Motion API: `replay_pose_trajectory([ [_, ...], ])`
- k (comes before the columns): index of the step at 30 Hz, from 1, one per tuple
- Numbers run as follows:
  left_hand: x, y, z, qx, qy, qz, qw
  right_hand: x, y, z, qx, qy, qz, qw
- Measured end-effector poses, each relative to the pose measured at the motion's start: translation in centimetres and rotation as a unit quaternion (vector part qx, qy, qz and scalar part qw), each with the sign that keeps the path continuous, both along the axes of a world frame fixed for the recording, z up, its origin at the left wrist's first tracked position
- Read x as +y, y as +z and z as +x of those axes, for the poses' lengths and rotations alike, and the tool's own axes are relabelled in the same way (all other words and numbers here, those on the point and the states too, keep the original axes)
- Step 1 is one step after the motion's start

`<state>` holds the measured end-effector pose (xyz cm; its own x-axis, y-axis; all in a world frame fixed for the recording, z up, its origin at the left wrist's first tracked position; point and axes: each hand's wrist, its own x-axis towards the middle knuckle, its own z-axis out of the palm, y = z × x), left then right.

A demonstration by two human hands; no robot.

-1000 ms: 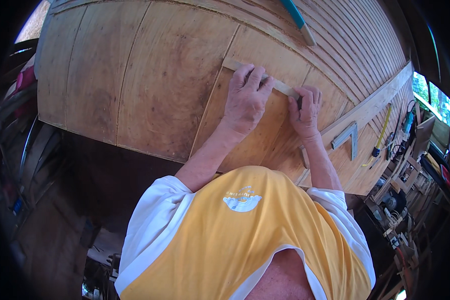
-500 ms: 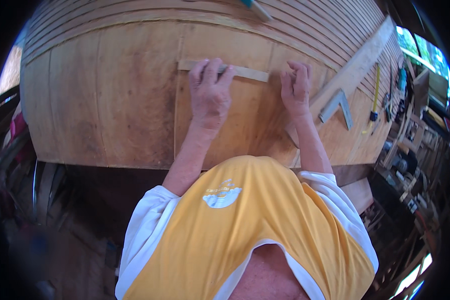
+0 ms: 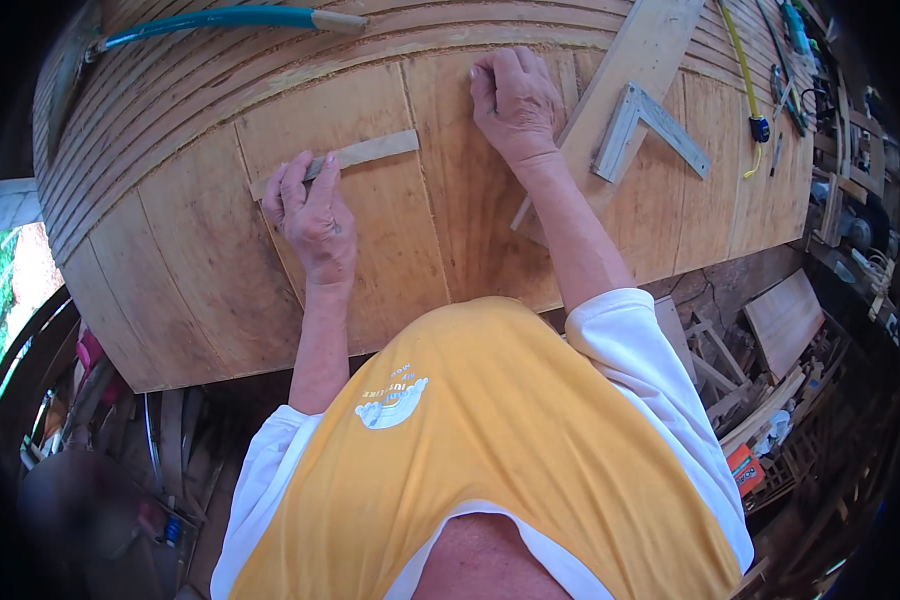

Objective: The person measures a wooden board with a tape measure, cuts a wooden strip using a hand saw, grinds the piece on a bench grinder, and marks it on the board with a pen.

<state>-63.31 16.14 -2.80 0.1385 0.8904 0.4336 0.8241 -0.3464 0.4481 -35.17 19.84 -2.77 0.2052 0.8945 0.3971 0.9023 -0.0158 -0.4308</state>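
A thin, pale wooden strip [image 3: 375, 150] lies across one panel of the wooden surface [image 3: 200, 270]. My left hand [image 3: 315, 225] is closed at the strip's left part, fingertips pressed together over it. Something small and dark grey shows between the thumb and forefinger; its kind is unclear. Farther right, my right hand [image 3: 518, 105] is apart from the strip, its fingers curled near the groove where the smooth panels meet the slats. Whatever those fingers hold, if anything, is hidden. Just right of that hand, a metal try square [image 3: 625, 130] rests on a long board [image 3: 650, 60].
A tool with a curved teal handle [image 3: 210, 18] lies on the slats [image 3: 410, 30] at the far left. To the right are a tape measure [image 3: 759, 128] with its yellow blade out and pliers [image 3: 782, 92]. Wood scraps [image 3: 770, 400] are piled below the right edge.
The view has turned, so the surface appears shifted left. My right hand has moved from near the strip's right end farther away toward the slats. My left hand stays at the strip.
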Motion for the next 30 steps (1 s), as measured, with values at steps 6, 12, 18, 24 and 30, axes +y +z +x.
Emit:
replay_pose_trajectory([
  [6,0.3,-0.1,-0.1,0.023,-0.003,0.026,0.999,0.1,-0.2,0.1,0.008,0.001,-0.004,1.0],
  [12,0.1,-0.6,-0.1,0.004,-0.004,0.016,1.0,0.1,-0.1,0.2,-0.005,-0.004,-0.01,1.0],
  [18,0.5,-0.6,-0.7,0.022,-0.026,0.027,0.999,0.0,0.2,-0.5,0.0,-0.024,-0.014,1.0],
  [24,1.3,-0.9,-1.2,0.117,-0.058,0.003,0.991,-1.0,-0.3,0.2,0.113,0.038,0.075,0.99],
  [30,0.7,-0.6,-3.1,0.234,-0.032,-0.012,0.972,-11.3,4.7,10.0,0.178,0.064,0.107,0.976],
])
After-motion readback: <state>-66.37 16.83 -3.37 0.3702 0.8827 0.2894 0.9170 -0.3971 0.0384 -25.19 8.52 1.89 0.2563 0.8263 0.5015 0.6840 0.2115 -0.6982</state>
